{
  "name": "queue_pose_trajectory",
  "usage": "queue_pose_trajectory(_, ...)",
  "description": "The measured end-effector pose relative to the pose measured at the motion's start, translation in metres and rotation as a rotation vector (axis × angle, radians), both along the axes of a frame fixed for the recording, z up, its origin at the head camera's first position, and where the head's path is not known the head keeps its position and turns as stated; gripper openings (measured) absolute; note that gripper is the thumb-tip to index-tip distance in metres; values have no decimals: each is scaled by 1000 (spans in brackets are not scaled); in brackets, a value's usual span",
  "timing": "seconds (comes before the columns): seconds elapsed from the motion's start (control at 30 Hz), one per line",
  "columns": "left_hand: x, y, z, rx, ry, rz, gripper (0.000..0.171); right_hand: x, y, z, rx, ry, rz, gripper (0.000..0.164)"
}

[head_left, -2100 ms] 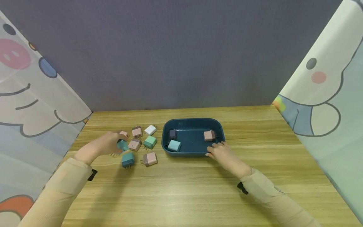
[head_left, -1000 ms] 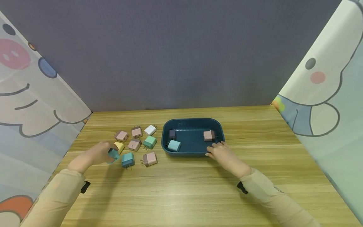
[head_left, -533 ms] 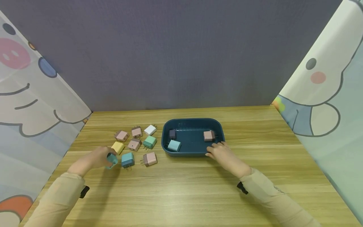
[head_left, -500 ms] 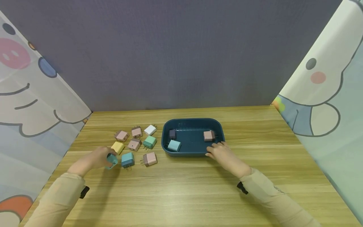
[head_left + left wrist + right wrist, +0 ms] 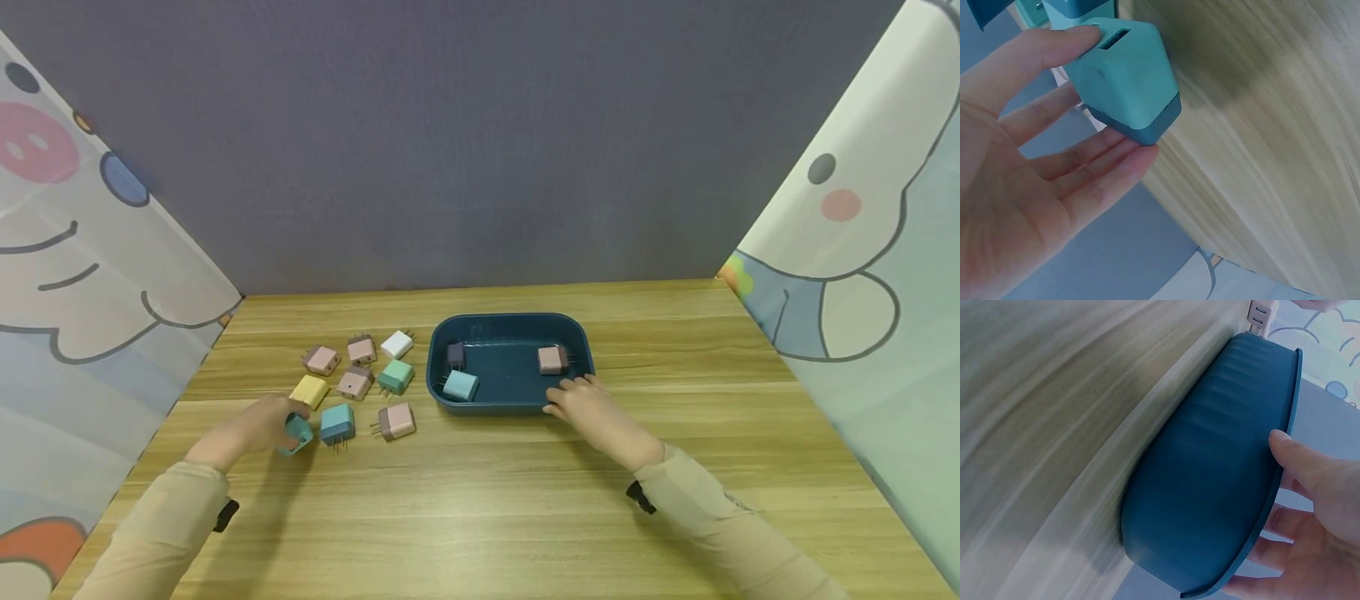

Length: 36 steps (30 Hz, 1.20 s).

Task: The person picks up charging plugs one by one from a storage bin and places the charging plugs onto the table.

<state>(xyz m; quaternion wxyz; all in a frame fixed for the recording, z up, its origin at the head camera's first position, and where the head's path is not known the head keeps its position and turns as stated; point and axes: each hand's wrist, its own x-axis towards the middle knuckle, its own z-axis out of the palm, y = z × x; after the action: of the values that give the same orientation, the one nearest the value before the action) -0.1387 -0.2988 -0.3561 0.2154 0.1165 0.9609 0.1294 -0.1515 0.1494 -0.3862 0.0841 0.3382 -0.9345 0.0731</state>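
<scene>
My left hand [image 5: 255, 429] pinches a teal charger plug [image 5: 1129, 78] between thumb and fingers, low over the left part of the table. A slot in the plug's end faces the left wrist camera. Just right of it lies a blue two-tone charger plug [image 5: 337, 423], prongs toward me, and beyond it a yellow one [image 5: 310, 392]. My right hand [image 5: 596, 417] holds the near rim of a dark blue tray [image 5: 1204, 462], thumb on the outer wall and fingers over the rim. Inside the tray are a light blue plug [image 5: 461, 385], a dark purple plug [image 5: 456, 354] and a pink plug [image 5: 551, 359].
More charger plugs lie left of the tray: several pink ones, such as a near pink plug [image 5: 400, 419], a green plug [image 5: 397, 376] and a white plug [image 5: 397, 344]. A grey panel [image 5: 480, 167] stands behind the wooden table [image 5: 510, 508], with cartoon-printed cloth at both sides.
My left hand has moved left and toward me with the teal charger plug, uncovering the yellow plug; in the last half second it shifts only slightly. My right hand keeps its place on the tray.
</scene>
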Motion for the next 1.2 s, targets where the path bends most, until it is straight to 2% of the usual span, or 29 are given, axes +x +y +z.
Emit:
queue_pose_trajectory(0.33,-3,-5,-10,-25,32,-62,38,1,0,0,-5,0,-1,11)
queue_pose_trajectory(0.5,-3,-6,-13,-30,41,-73,38,1,0,0,-10,13,4,11)
queue_pose_trajectory(0.9,-3,-4,-14,-61,43,-64,38,0,3,-4,-77,67,52,18)
queue_pose_trajectory(1.2,-4,-3,-16,-94,46,-48,37,1,0,0,-21,15,0,12)
